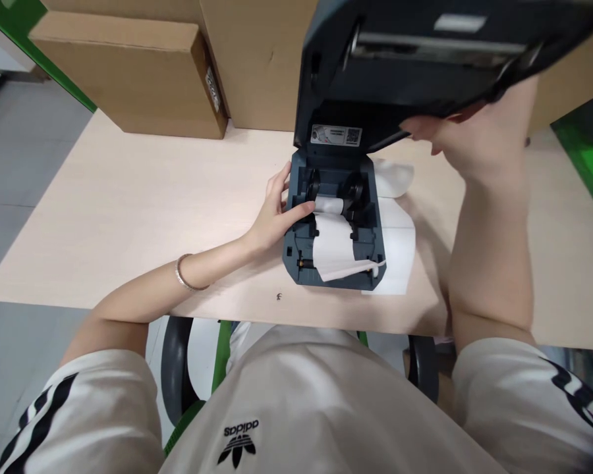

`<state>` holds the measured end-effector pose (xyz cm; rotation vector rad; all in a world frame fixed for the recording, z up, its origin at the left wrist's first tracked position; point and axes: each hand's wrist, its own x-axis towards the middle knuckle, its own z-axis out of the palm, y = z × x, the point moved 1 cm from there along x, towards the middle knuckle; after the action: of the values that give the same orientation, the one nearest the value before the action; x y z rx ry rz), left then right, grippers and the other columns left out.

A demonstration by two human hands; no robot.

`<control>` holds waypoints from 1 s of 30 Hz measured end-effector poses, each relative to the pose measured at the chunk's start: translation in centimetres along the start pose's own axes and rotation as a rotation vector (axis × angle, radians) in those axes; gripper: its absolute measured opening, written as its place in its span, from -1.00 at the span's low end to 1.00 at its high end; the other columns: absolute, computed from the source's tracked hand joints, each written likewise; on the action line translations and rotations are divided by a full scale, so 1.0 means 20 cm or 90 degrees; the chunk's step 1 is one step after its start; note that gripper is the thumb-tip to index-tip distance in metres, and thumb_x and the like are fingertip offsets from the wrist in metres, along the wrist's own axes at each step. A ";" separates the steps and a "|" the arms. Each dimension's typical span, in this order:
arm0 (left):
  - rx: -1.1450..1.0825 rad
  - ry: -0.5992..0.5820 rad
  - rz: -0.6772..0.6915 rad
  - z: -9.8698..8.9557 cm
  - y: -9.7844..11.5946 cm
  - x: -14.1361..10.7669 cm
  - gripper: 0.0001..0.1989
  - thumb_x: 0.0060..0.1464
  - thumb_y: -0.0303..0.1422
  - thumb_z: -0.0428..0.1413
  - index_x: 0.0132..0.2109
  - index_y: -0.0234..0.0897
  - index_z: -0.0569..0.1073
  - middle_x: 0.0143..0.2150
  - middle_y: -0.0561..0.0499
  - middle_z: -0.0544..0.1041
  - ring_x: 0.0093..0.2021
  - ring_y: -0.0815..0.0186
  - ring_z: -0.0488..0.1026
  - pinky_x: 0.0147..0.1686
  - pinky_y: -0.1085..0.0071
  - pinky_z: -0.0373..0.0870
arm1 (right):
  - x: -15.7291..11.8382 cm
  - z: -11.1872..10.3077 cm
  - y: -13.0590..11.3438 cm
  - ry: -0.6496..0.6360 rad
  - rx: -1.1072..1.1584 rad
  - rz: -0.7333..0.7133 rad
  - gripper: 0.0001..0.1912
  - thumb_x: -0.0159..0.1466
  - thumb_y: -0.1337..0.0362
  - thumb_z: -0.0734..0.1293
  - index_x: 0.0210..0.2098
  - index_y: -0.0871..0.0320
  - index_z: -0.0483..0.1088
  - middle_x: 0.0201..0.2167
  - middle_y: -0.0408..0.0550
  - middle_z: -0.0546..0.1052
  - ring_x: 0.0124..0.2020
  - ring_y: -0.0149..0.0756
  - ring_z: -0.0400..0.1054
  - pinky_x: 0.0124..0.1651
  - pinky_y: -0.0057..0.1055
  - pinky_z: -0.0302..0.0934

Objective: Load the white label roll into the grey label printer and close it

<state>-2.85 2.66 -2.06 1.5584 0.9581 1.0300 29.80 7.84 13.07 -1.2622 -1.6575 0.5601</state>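
Note:
A dark grey label printer [292,253] stands on the table with its lid [400,85] raised. My left hand [271,214] clasps the printer's left side, the thumb reaching over the rim near the paper roll and the fingers along the outer wall. Up on the right, my right hand [462,141] grips the edge of the lid; part of its fingers is hidden behind it. Inside the base, a small white paper roll [329,205] sits between two black holders. Its loose paper strip [333,243] runs toward me over the front roller, with a folded end.
White paper sheets [398,247] lie beside and partly under the printer's right side. A cardboard box [118,79] stands at the back left, against a larger cardboard panel [261,66]. The table's front edge is close to my body, with chair armrests [175,368] below.

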 end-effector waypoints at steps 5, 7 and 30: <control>0.024 -0.008 0.014 -0.03 0.02 0.03 0.12 0.17 0.24 0.49 0.68 0.21 0.17 0.79 -0.12 0.11 0.71 -0.27 0.25 0.50 -0.06 0.59 | 0.01 0.13 0.04 0.144 -0.018 0.009 -0.36 0.20 -0.38 0.60 -0.26 -0.17 0.21 -0.17 -0.02 0.68 -0.17 0.00 0.67 -0.13 0.10 0.63; 0.033 -0.015 0.028 -0.04 0.00 0.04 0.11 0.17 0.22 0.49 0.68 0.20 0.17 0.79 -0.14 0.12 0.69 -0.26 0.29 0.48 -0.05 0.60 | 0.00 0.14 0.03 0.098 -0.064 0.069 -0.65 0.38 -0.20 0.48 -0.16 -0.17 0.36 0.05 0.06 0.77 0.08 0.03 0.71 0.20 0.18 0.66; 0.125 0.026 0.064 -0.06 -0.01 0.02 -0.11 0.35 -0.06 0.20 0.74 0.07 0.21 0.63 -0.15 0.40 0.60 -0.14 0.36 0.47 -0.05 0.53 | -0.25 0.34 0.02 -0.397 -0.279 -0.166 -0.70 0.37 -0.09 0.55 0.02 -0.19 0.74 0.17 -0.04 0.78 0.40 0.34 0.51 0.58 0.44 0.27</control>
<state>-3.94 3.48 -2.09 1.7681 1.0432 1.0679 24.06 4.71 7.70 -1.2071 -2.5318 0.4685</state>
